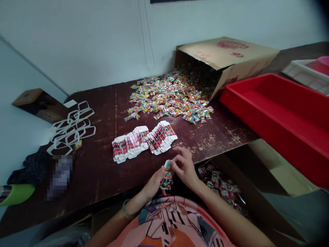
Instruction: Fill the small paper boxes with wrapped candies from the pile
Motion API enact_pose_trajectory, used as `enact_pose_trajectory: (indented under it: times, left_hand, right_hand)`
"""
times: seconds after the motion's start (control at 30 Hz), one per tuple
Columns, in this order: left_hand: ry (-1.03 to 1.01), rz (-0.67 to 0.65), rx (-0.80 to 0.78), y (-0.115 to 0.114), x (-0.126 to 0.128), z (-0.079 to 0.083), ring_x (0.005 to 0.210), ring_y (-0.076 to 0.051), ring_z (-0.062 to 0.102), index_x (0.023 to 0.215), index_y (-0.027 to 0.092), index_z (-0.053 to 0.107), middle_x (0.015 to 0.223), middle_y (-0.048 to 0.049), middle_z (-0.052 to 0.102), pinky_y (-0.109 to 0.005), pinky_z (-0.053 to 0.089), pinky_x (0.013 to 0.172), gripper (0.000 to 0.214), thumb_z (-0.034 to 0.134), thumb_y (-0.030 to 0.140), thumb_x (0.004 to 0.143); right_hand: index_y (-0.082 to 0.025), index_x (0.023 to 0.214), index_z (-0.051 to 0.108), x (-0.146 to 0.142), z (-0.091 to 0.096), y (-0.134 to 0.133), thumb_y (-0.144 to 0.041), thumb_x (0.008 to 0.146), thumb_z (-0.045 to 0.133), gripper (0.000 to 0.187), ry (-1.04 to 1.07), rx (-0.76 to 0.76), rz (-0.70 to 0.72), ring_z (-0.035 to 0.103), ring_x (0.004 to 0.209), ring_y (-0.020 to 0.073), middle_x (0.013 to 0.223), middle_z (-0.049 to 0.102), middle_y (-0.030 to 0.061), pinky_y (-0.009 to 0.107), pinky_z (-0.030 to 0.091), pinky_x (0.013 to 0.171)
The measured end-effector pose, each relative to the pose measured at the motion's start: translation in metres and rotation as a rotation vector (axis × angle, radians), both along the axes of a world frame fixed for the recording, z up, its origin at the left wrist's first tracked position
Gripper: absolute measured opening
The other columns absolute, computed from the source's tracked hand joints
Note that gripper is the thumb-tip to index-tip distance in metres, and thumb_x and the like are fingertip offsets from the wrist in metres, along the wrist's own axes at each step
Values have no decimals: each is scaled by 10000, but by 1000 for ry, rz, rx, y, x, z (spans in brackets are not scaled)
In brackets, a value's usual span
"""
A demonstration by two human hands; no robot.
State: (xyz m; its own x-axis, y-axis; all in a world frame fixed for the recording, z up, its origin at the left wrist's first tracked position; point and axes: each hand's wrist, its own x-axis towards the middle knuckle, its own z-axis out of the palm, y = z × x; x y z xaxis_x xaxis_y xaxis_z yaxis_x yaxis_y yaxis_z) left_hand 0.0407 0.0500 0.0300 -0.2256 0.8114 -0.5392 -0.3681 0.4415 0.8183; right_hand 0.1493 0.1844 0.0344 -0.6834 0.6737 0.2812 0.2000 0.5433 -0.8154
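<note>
My left hand [154, 183] and my right hand [183, 166] meet at the near edge of a dark wooden table [102, 168]. Both pinch one small printed card packet [166, 176] between them, the left from below, the right at its top. Just beyond my hands lie two fanned rows of similar printed cards [144, 140]. Farther back a heap of small colourful sweet packets [171, 97] spills from a cardboard box [226, 56] lying on its side.
A red plastic tray [282, 116] stands to the right, a white tray [308, 73] behind it. White punched-out card frames [73, 128] lie at the left. A box of more packets [223, 188] sits below the table edge. A green object [16, 193] lies at far left.
</note>
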Motion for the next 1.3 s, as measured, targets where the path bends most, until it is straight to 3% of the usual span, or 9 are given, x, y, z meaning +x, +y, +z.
enact_pose_trajectory:
  times: [0.1, 0.17, 0.33, 0.4, 0.63, 0.83, 1.03, 1.2, 1.3]
  left_hand:
    - [39, 59, -11, 2, -3, 4, 624, -200, 627, 977, 107, 649, 742, -85, 667, -245, 467, 406, 711, 369, 735, 797]
    - [41, 84, -19, 3, -5, 5, 618, -197, 627, 940, 89, 656, 724, -97, 667, -235, 459, 403, 720, 334, 722, 819]
    - [29, -14, 67, 4, -10, 2, 651, -187, 611, 946, 90, 659, 767, -98, 679, -214, 450, 435, 571, 396, 591, 869]
    - [70, -63, 106, 4, -11, 1, 678, -187, 601, 978, 107, 655, 797, -84, 675, -208, 445, 443, 482, 455, 528, 856]
    - [69, -66, 147, 12, -17, 9, 742, -207, 577, 1044, 123, 669, 825, -76, 662, -228, 447, 467, 427, 442, 425, 847]
    - [-28, -47, 218, 9, -21, 9, 875, -219, 567, 1182, 155, 602, 982, -80, 641, -281, 506, 644, 431, 555, 398, 829]
    - [-147, -124, 67, 4, -18, 11, 834, -217, 603, 1300, 215, 496, 1027, -73, 613, -277, 492, 592, 506, 591, 376, 830]
    - [-166, -285, 164, 10, -19, 14, 1153, -245, 506, 1319, 265, 489, 1293, -84, 535, -350, 463, 887, 526, 638, 314, 817]
    - [-66, -226, 118, 12, -29, 11, 1102, -233, 538, 1258, 230, 541, 1226, -100, 574, -349, 441, 896, 447, 616, 334, 830]
  right_hand:
    - [-222, 757, 680, 5, 0, -11, -325, 920, 484, 275, -5, -192, 193, 461, 1158, 248, 1264, 547, 47, 448, 287, 1026]
    - [-244, 888, 694, 9, -3, -15, -346, 925, 474, 245, 80, -426, 157, 540, 1034, 213, 1267, 536, 48, 398, 391, 941]
    - [-228, 1074, 616, 10, -16, -12, -337, 740, 713, 364, 188, -1205, 214, 523, 582, 86, 915, 612, 17, 217, 452, 535]
    - [-211, 1051, 627, 7, -16, -8, -307, 700, 745, 383, 139, -1281, 305, 534, 587, 85, 853, 613, 2, 201, 457, 524]
    - [-206, 998, 726, 3, 19, 4, -322, 908, 538, 239, 58, -486, 495, 611, 944, 182, 1001, 671, 63, 323, 479, 860]
    - [-194, 987, 727, -2, 14, 13, -366, 878, 591, 245, 40, -519, 382, 654, 849, 185, 963, 707, 72, 306, 521, 757]
    - [-230, 1156, 667, 12, -3, 1, -266, 909, 548, 276, 92, -141, 371, 596, 954, 197, 1096, 680, 91, 354, 476, 853]
    - [-220, 995, 723, 65, 34, 46, -313, 917, 538, 221, -180, -302, 505, 631, 885, 175, 955, 707, 60, 293, 488, 820]
    - [-213, 961, 721, 71, 51, 85, -338, 904, 551, 219, -365, -235, 660, 646, 862, 173, 949, 708, 51, 270, 491, 799]
